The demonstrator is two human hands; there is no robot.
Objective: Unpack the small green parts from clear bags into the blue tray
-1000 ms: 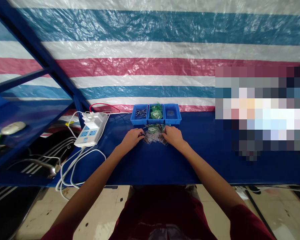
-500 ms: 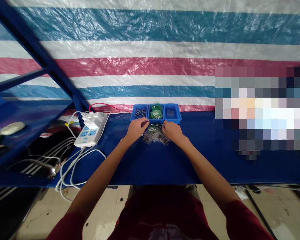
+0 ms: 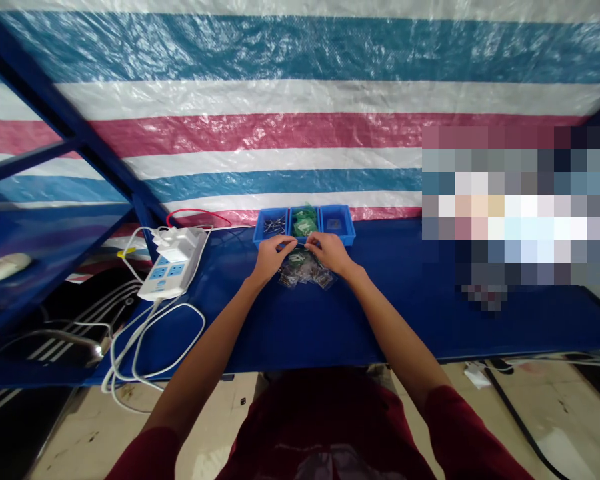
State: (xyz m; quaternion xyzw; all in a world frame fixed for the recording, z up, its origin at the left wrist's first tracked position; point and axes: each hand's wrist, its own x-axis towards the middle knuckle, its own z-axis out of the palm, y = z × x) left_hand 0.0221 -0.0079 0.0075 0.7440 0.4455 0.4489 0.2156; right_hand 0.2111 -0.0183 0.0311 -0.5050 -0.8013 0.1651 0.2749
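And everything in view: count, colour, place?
table: 1, blue, centre
bins: 3, blue, row at back
thin metal pieces: several, grey, left bin
bagged pieces: several, green, middle bin
small contents: uncounted, greyish, right bin
packets: several, clear, heaped before bins
power strip: 1, white-blue, table left
plug adapters: uncounted, white, on strip
cables: several, white, around strip
cable: 1, red, behind strip
frame: 1, blue, left
mouse-shaped object: 1, white, far left
striped sheeting: 1, blue-red-white, background
pixelated patch: 1, mixed, right
floor: 1, beige, below
shirt: 1, dark red, bottom
left hand: 1, bare, before left bin
right hand: 1, bare, before right bin
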